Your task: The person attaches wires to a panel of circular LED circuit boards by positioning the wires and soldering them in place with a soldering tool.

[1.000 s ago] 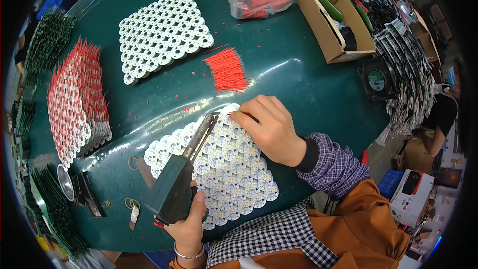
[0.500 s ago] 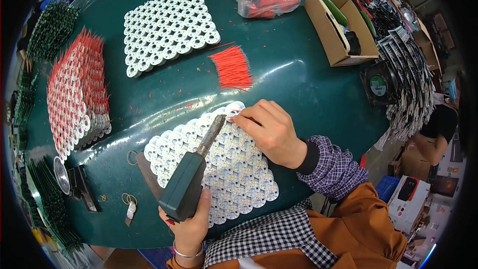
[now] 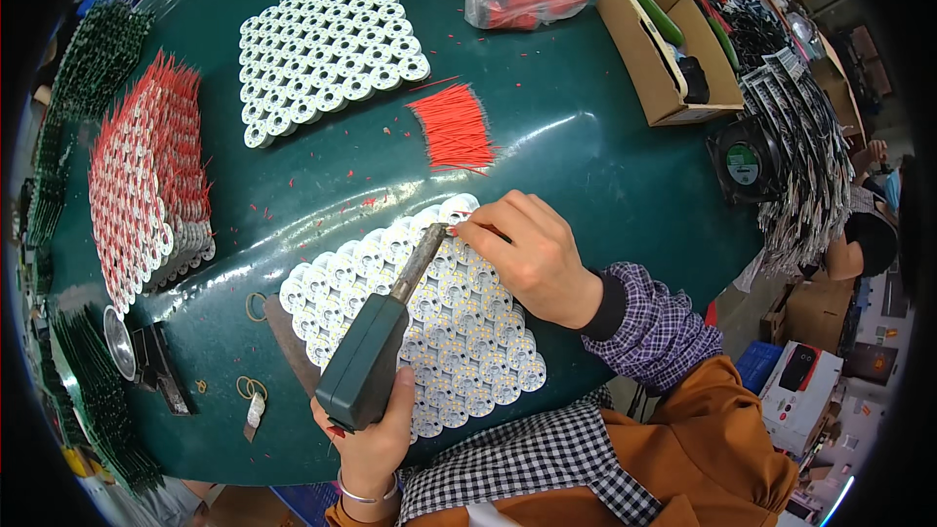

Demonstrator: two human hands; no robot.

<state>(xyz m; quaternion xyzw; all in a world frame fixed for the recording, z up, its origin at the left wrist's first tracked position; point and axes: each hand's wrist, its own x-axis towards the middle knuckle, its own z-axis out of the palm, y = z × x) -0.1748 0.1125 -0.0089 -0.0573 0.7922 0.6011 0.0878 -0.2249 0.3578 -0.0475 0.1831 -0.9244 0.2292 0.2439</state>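
Note:
My left hand (image 3: 379, 441) is wrapped round the handle of a dark green soldering gun (image 3: 363, 359). Its metal tip points away from me and reaches the far edge of a panel of round white LED boards (image 3: 468, 356), which lies in front of me on a brown backing. Thumb and fingers of my right hand (image 3: 527, 252) pinch a short red wire (image 3: 452, 230) at one of the farthest boards, right beside the tip. Most of this wire is hidden by the fingers. Beyond the panel lies a pile of cut red wires (image 3: 455, 129).
Stacked white board panels (image 3: 332, 54) stand at the back, and red-wired panels (image 3: 151, 190) at left. A cardboard box (image 3: 649, 68) holds green vegetables. A small fan (image 3: 744, 164) sits at right beside bundled wires. Rubber bands (image 3: 251, 387) and a small metal dish (image 3: 119, 342) lie left.
The soldering gun's tip has shifted slightly right, closer to my right fingertips. My right hand keeps its pinch almost in place. At the far right, another person has moved.

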